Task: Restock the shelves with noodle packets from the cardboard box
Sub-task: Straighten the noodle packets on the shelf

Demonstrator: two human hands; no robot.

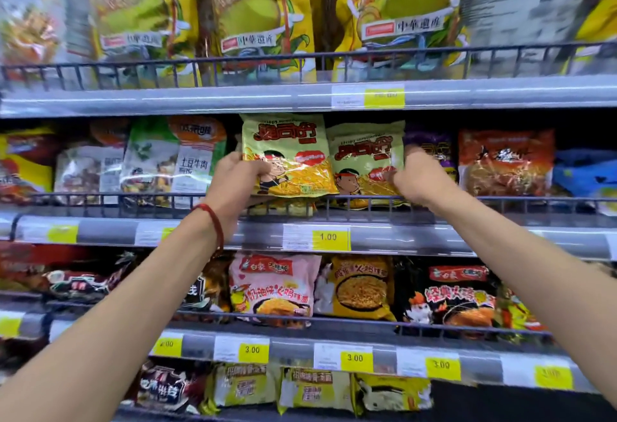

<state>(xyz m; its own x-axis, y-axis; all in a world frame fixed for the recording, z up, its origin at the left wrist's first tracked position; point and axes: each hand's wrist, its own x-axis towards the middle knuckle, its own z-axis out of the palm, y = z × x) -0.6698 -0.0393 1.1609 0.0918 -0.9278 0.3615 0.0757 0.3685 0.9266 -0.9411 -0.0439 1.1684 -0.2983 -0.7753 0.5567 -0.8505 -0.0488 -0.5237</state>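
- Green-yellow foil stands out on the middle shelf (467,221), where two matching noodle packets sit side by side behind the wire front rail (133,195), about midway along the shelf.
- The left packet (287,151) is upright, and its top reaches almost to the underside of the shelf above.
- The left hand (233,181) grips that packet at its lower left corner, thumb laid across the front and fingers tucked behind. A red cord bracelet (216,221) circles the wrist.
- The right packet (362,154) stands just beside the first, with their edges meeting. It sits a little lower, so its bottom is hidden by the rail.
- The right hand (419,173) is curled round the right packet's right edge, fingertips pinching the front low down. The hand is slightly blurred.
- A yellow price tag (329,237) reading 1.00 is fixed to the shelf's front edge, directly below the two packets.
- White-and-green packs (187,161) fill the shelf towards its left end, and an orange-red packet (505,161) stands towards the right end.
- Tall yellow bags (253,14) line the shelf above.
- On the shelf below, a pink packet (273,284) sits beside a yellow one (359,284).
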